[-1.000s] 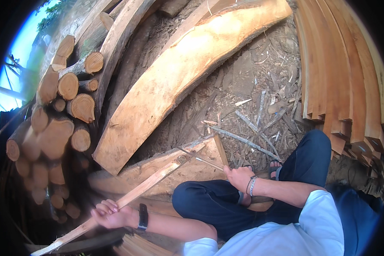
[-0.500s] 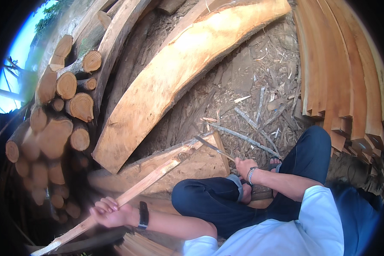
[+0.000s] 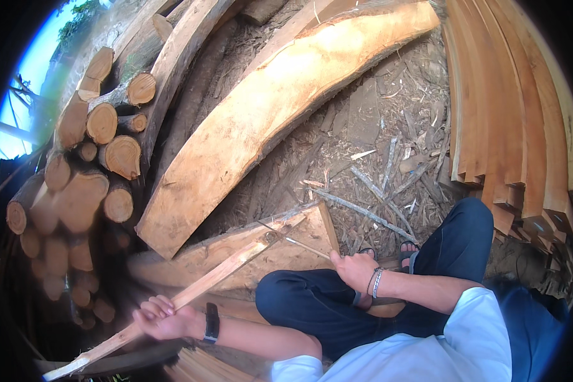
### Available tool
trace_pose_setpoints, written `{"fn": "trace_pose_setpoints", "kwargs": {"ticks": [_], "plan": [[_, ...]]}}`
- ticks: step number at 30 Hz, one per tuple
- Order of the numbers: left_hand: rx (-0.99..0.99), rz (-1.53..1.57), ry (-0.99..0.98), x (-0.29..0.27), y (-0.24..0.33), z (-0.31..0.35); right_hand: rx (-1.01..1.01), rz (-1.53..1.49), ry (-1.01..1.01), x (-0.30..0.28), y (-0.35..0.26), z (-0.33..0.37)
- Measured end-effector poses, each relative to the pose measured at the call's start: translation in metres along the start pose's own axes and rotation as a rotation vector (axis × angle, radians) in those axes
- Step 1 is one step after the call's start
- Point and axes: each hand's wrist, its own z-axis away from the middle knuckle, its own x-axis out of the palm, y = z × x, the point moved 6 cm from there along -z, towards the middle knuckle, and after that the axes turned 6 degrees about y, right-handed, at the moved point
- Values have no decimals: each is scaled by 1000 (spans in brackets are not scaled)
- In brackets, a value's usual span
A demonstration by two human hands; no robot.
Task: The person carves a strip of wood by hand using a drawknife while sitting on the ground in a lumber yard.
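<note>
My left hand [image 3: 162,317] is closed around a long, squared wooden stick [image 3: 213,279], gripping it at its lower part. The stick slants up to the right, and its far end rests over a thick wooden slab [image 3: 305,232] in front of my knees. My right hand [image 3: 354,270] grips a knife [image 3: 302,244] with a long, narrow blade; its handle is hidden in my fist. The blade points left and crosses the far end of the stick. Whether its edge touches the wood I cannot tell.
A large curved plank [image 3: 261,121] lies beyond the slab. Cut logs [image 3: 121,156] are piled at the left, and sawn boards [image 3: 490,95] are stacked at the right. Thin branches [image 3: 363,209] and wood chips litter the ground. Loose strips [image 3: 207,368] lie at the lower edge.
My right hand has moved left and slightly down, bringing the knife blade across the end of the stick. My left hand and the stick have hardly moved.
</note>
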Motion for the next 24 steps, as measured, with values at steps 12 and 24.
{"fn": "trace_pose_setpoints", "kwargs": {"ticks": [12,24], "plan": [[-6,40,-88,14,-2,8,67,4,-8,28,32,-12],[-1,70,-93,15,-1,8,72,10,-48,9,11,-7]]}}
